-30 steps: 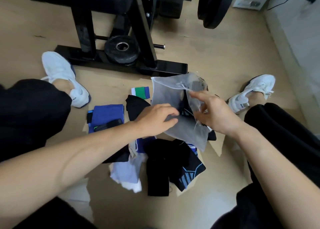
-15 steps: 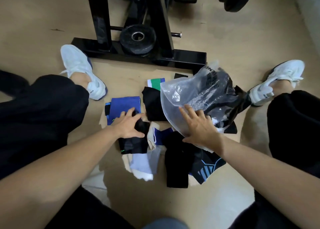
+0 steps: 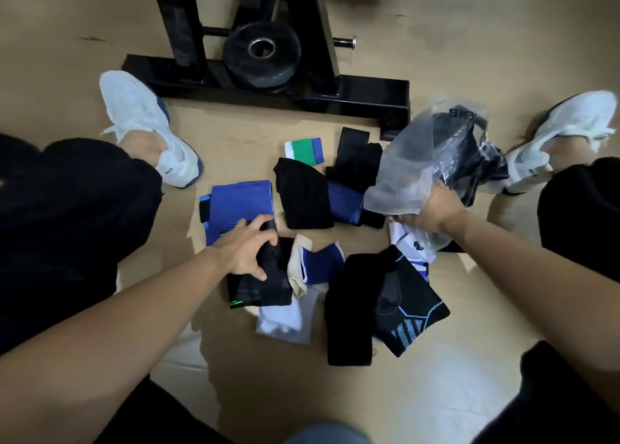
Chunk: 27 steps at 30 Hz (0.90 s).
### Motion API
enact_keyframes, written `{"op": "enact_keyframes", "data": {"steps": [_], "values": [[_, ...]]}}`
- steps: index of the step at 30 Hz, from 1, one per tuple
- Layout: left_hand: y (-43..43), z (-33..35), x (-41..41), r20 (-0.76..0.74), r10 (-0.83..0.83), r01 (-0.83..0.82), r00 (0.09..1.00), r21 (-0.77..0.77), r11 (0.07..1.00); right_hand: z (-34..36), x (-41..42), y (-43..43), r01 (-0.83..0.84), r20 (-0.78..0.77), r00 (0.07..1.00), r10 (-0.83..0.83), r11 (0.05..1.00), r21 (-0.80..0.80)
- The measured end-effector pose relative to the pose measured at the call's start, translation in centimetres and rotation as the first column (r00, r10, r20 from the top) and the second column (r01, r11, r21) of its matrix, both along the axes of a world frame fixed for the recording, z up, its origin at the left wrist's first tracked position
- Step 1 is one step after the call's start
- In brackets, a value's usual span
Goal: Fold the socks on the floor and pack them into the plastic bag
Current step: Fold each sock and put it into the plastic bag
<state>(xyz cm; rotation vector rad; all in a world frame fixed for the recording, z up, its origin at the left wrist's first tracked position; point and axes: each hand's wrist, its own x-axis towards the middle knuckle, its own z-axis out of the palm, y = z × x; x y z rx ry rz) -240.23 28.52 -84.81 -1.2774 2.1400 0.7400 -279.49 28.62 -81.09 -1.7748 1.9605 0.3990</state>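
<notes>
Head view: your left hand [image 3: 246, 254] has left the bag and now curls round a black sock [image 3: 265, 286] with green marks, lying just below the blue sock [image 3: 241, 205]. That reads as the next piece picked for folding. To its right the pile [image 3: 396, 302] stays loose on the floor [image 3: 469, 57]: white, beige-and-blue and patterned socks, overlapping and unfolded. Further right, the dark socks [image 3: 355, 161] that the bag partly covered half a second ago now lie in the open. Your right hand [image 3: 436, 208] no longer lies flat on the bag [image 3: 406, 172]; it clutches the bag's lower edge and has drawn it toward your right shoe [image 3: 563, 121]. Dark socks show through the plastic, so packing has begun, with most still to do.
</notes>
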Motion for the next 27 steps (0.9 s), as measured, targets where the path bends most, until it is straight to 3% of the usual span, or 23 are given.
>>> {"op": "enact_keyframes", "data": {"steps": [4,13,20,23,27], "values": [[-0.4,0.6,-0.3,0.009,-0.086,0.087,0.996,-0.118,0.989,2.3,-0.5,0.0,-0.080,0.130,0.987,0.091,0.993,-0.092],[-1.1,7.6,-1.9,-0.137,-0.021,-0.025,0.990,-0.325,0.945,6.9,-0.4,3.9,-0.200,0.165,0.956,0.244,0.948,-0.248],[-0.7,16.2,-4.3,-0.387,-0.056,-0.104,0.920,-0.382,0.918,11.3,1.5,6.6,-0.210,0.288,0.912,0.291,0.936,-0.282],[0.7,19.2,-5.2,-0.493,-0.075,-0.117,0.867,-0.346,0.931,13.8,4.5,8.1,-0.045,0.522,0.832,0.188,0.960,-0.275],[2.9,21.0,-6.4,-0.638,-0.081,-0.119,0.766,-0.264,0.957,15.4,7.7,9.8,0.104,0.801,0.595,0.067,0.982,-0.159]]}}
